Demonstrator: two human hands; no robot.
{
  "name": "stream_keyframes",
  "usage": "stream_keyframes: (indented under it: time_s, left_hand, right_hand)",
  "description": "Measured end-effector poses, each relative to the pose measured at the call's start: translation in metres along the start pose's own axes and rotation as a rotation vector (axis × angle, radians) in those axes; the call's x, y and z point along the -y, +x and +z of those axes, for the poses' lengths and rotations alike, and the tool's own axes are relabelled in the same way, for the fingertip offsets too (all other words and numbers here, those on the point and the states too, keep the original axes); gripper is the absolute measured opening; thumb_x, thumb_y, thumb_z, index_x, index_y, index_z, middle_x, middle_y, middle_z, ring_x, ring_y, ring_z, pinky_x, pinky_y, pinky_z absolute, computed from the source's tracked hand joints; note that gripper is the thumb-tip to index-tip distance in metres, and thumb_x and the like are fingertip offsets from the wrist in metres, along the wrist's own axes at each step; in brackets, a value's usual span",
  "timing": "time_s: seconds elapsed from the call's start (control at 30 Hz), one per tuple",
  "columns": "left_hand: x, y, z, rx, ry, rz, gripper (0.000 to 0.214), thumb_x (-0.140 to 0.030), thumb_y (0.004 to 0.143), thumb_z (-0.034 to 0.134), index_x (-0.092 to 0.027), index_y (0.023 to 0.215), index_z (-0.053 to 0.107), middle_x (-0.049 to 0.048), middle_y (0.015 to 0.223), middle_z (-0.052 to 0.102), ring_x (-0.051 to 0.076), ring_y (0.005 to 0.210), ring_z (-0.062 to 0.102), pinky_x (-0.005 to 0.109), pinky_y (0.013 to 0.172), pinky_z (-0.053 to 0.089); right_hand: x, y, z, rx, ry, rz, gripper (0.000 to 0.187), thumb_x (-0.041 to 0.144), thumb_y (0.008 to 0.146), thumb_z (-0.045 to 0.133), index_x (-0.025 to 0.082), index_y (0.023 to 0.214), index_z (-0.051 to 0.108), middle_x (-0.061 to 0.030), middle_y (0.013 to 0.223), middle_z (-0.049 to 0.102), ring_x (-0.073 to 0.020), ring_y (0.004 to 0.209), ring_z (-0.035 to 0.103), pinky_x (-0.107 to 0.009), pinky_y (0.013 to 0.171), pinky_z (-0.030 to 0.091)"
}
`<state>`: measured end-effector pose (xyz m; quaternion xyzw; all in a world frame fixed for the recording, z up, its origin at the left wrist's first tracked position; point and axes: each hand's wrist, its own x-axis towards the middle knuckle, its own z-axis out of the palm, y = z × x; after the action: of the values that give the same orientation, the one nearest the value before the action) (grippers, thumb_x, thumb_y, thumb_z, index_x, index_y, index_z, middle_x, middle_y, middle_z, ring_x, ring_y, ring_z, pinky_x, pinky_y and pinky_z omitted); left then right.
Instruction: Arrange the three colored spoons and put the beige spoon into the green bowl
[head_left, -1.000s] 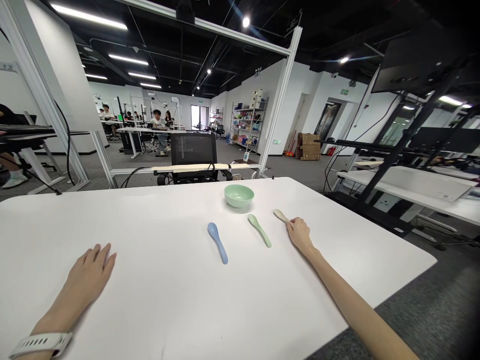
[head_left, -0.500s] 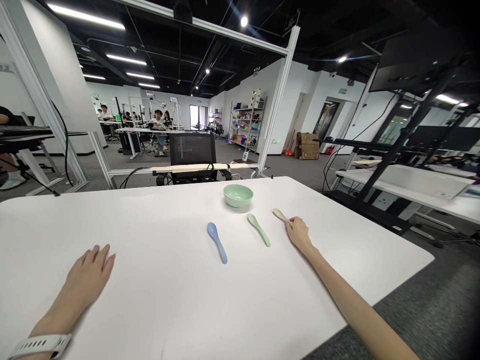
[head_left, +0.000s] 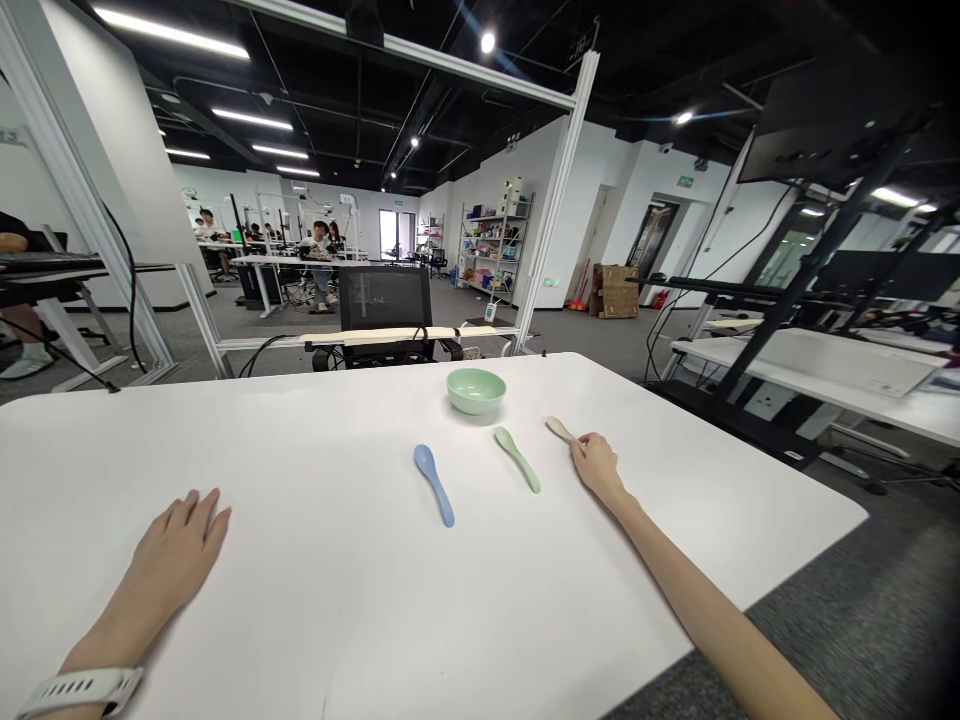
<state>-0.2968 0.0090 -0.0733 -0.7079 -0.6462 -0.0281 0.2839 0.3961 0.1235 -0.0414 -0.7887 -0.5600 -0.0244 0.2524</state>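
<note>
My right hand (head_left: 598, 467) is closed around the handle of a beige spoon (head_left: 559, 430), whose bowl end points to the far left. The spoon lies at the surface of the white table (head_left: 337, 620). Left of that hand rests a green spoon (head_left: 517, 459), and farther left a blue spoon (head_left: 434, 485). A light green bowl (head_left: 476, 391) stands upright near the far edge, behind the spoons. My left hand (head_left: 174, 550) lies flat on the table at the left, palm down, fingers stretched out, with nothing in it. A white watch band circles that wrist.
An aluminium frame (head_left: 555, 190) rises behind the table's far edge, with a black chair (head_left: 385, 300) beyond it. At the right stands a black metal stand (head_left: 780, 280) beside another white desk (head_left: 810, 370). Several people sit at desks in the background.
</note>
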Motion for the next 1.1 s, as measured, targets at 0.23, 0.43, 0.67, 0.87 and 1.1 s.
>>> stream_keyframes:
  time_s: [0.23, 0.43, 0.67, 0.87, 1.1]
  left_hand:
    - [0.0, 0.0, -0.004, 0.071, 0.143, 0.073, 0.049, -0.005, 0.085, 0.041, -0.007, 0.119, 0.077, 0.0269, 0.141, 0.067, 0.043, 0.133, 0.062, 0.057, 0.105, 0.051]
    - [-0.001, -0.001, -0.002, 0.056, 0.117, 0.044, 0.05, -0.007, 0.086, 0.04, -0.007, 0.121, 0.076, 0.0264, 0.14, 0.068, 0.041, 0.132, 0.062, 0.055, 0.107, 0.05]
    - [-0.001, -0.001, -0.004, 0.052, 0.141, 0.061, 0.049, -0.007, 0.087, 0.039, -0.006, 0.12, 0.076, 0.026, 0.14, 0.068, 0.043, 0.133, 0.062, 0.056, 0.105, 0.051]
    - [-0.002, 0.001, -0.007, 0.094, 0.148, 0.057, 0.049, -0.009, 0.083, 0.042, -0.011, 0.118, 0.077, 0.022, 0.14, 0.069, 0.041, 0.132, 0.063, 0.056, 0.102, 0.053]
    - [-0.002, 0.001, -0.004, 0.089, 0.188, 0.057, 0.05, -0.009, 0.084, 0.041, -0.009, 0.118, 0.077, 0.0232, 0.14, 0.069, 0.04, 0.133, 0.062, 0.054, 0.105, 0.051]
  right_hand:
    - [0.001, 0.0, -0.002, 0.011, 0.01, 0.003, 0.028, 0.029, 0.102, 0.047, 0.008, 0.113, 0.062, -0.0226, 0.114, 0.07, -0.0323, 0.107, 0.066, -0.038, 0.088, 0.044]
    - [0.0, -0.001, -0.001, -0.003, 0.021, 0.007, 0.028, 0.031, 0.1, 0.047, 0.01, 0.113, 0.062, -0.0213, 0.112, 0.069, -0.0323, 0.107, 0.065, -0.039, 0.091, 0.044]
    - [0.0, -0.004, -0.001, -0.098, 0.038, -0.02, 0.035, 0.036, 0.1, 0.043, 0.011, 0.119, 0.059, -0.0212, 0.115, 0.065, -0.0345, 0.112, 0.06, -0.046, 0.099, 0.042]
    - [0.005, -0.005, -0.008, -0.164, 0.108, -0.094, 0.036, 0.036, 0.099, 0.041, 0.013, 0.12, 0.061, -0.021, 0.119, 0.065, -0.0351, 0.114, 0.057, -0.051, 0.102, 0.041]
    - [0.041, -0.014, -0.007, 0.056, 0.247, -0.559, 0.042, 0.026, 0.101, 0.036, 0.017, 0.132, 0.063, -0.0166, 0.141, 0.065, -0.0277, 0.135, 0.056, -0.047, 0.118, 0.04]
